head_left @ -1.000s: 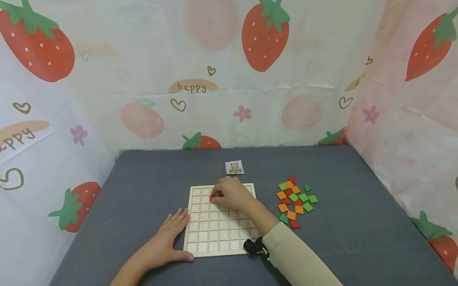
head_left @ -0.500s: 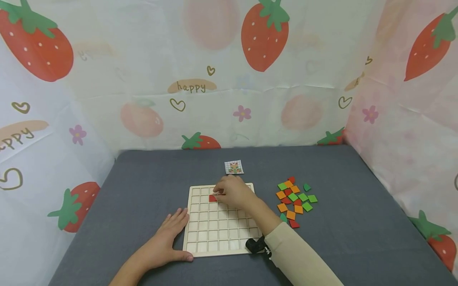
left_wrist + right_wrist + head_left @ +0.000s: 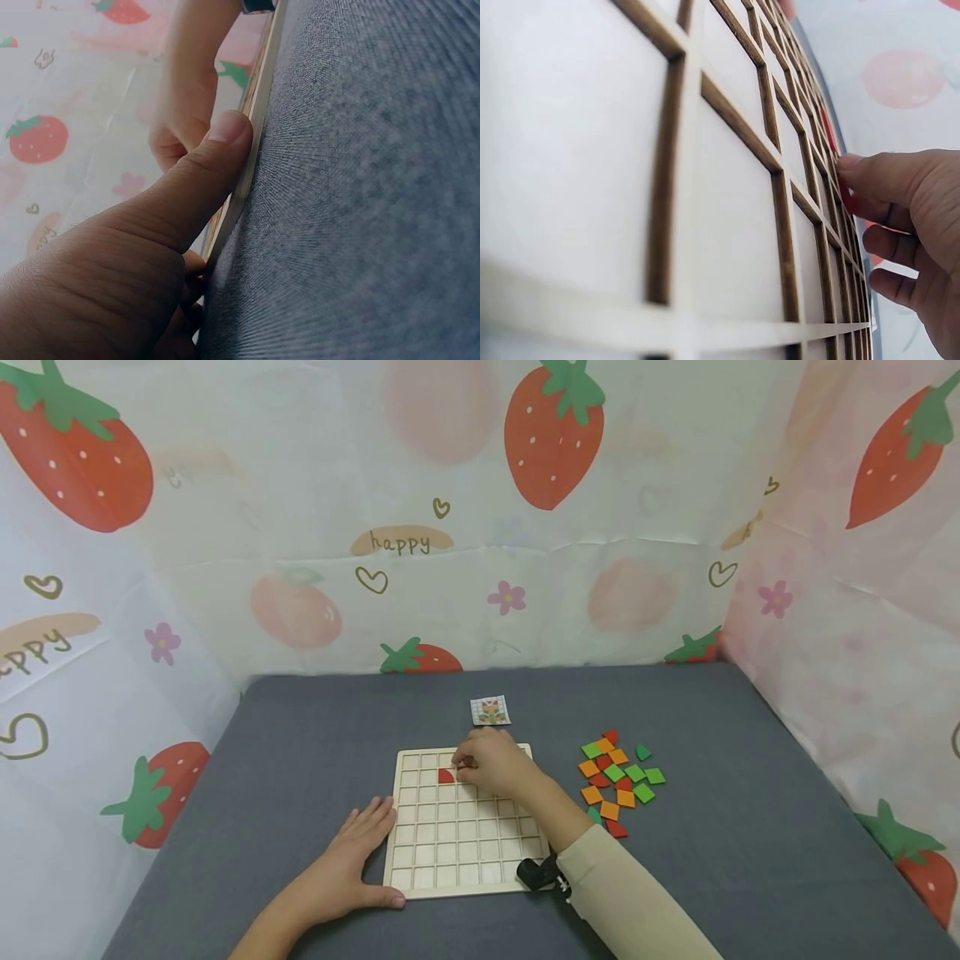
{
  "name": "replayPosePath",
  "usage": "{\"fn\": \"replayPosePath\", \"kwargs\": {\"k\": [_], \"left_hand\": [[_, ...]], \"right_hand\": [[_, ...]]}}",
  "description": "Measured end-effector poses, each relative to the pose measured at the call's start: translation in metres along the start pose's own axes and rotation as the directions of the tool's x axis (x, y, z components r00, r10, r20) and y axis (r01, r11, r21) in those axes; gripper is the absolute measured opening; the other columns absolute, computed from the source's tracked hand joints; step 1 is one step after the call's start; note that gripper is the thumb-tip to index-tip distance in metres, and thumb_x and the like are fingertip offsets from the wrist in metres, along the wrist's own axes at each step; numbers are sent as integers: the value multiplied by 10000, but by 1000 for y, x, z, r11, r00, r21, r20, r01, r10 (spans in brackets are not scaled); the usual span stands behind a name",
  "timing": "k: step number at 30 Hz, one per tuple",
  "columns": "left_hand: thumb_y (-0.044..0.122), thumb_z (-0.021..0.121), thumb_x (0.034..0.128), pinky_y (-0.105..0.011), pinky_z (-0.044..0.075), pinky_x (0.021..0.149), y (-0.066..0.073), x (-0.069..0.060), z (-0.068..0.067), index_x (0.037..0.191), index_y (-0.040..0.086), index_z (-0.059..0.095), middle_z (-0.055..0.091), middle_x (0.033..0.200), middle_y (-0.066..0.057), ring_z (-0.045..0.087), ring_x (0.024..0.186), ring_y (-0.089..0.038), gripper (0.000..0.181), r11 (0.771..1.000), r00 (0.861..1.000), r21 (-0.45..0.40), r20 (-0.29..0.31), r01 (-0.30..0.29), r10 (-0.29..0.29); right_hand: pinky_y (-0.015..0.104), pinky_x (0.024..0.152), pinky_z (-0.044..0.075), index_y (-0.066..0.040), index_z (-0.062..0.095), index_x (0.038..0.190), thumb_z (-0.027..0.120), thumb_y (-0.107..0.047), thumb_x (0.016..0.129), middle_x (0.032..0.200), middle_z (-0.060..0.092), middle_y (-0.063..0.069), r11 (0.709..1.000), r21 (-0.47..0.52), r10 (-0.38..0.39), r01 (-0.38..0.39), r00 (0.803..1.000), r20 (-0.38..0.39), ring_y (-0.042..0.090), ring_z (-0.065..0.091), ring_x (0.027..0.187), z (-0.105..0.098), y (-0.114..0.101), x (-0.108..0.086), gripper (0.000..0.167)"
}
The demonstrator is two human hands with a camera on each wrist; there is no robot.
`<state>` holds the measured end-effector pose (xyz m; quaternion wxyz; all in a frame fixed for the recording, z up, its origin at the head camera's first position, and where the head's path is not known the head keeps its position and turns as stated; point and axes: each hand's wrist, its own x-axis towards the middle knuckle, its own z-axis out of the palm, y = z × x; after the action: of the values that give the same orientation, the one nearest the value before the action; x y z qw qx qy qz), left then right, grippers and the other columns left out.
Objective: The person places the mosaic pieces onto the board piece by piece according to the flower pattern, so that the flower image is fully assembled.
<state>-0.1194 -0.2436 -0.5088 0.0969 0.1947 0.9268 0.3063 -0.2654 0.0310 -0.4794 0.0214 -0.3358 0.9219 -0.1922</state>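
In the head view, the left hand [image 3: 345, 860] comes in from the bottom left on a bare forearm, palm down and spread wide. Its fingers lie fairly straight against the left edge of the board [image 3: 435, 881], and the thumb reaches out to the near left corner; it steadies the rim rather than grasping anything. The right arm slants in from the lower right, its sleeve [image 3: 630, 893] ending at the forearm and a black device [image 3: 536, 874] at the wrist, so that it crosses the board's right side. The right hand [image 3: 495, 764] bends over the far rows, fingers drawn together and pointing down and left. Just left of its fingertips, the laid tile [image 3: 446, 776], red with one curved side, sits in a cell of the second row. The card [image 3: 491, 711] lies just beyond the hand, the loose tiles [image 3: 610, 811] to the right of the board on the cloth [image 3: 322, 718].

In the left wrist view, the thumb presses along the board's rim; the right hand shows behind, fingers bent, its grip hidden.

In the right wrist view, thumb and forefinger nearly meet, pinching the held tile [image 3: 845, 193], also red, at the board's surface; the other visible fingers curl in below
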Motion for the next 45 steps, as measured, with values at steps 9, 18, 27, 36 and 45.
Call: {"fn": "replayPosePath", "kwargs": {"k": [9,18,27,36,45], "left_hand": [[682,829,676,-432,-6,1289,3,-1,0,1611,18,268,194,1697,-141,81,1589,-340,1277,1000,1000,-23,0,-4,4],[708,817,669,-53,-166,1138,0,1,1,1618,34,251,182,1702,-106,69,1594,-305,1294,1000,1000,-5,5,-2,2],[714,818,660,-67,-165,1151,-2,1,1,1619,41,250,184,1702,-100,67,1595,-296,1302,1000,1000,-6,4,8,-8],[705,817,672,-250,-110,1260,-3,1,1,1625,50,234,169,1707,-87,46,1597,-282,1295,1000,1000,-16,12,14,-14],[721,809,669,-300,-82,1275,-2,1,2,1624,48,237,173,1706,-90,56,1596,-287,1301,1000,1000,-6,8,16,-16]], "right_hand": [[395,909,507,-217,794,1112,710,-272,986,1049,692,-75,1000,14,-27,28,1000,-15,121,625,965,-14,1,-3,161],[510,1028,464,-167,780,1158,735,-257,969,1159,708,-30,997,-19,-73,72,996,-59,216,619,1134,-47,16,-20,214],[475,934,493,-171,780,1118,757,-221,950,1087,692,-19,992,-71,-113,106,988,-106,220,593,1035,-79,22,-49,177],[459,938,513,-190,783,1106,772,-183,935,1099,712,-33,990,-65,-131,122,976,-172,212,617,1056,-92,31,-76,171],[468,949,506,-193,776,1127,790,-175,917,1112,715,-35,988,-76,-149,135,962,-228,216,617,1074,-103,42,-101,211]]}}
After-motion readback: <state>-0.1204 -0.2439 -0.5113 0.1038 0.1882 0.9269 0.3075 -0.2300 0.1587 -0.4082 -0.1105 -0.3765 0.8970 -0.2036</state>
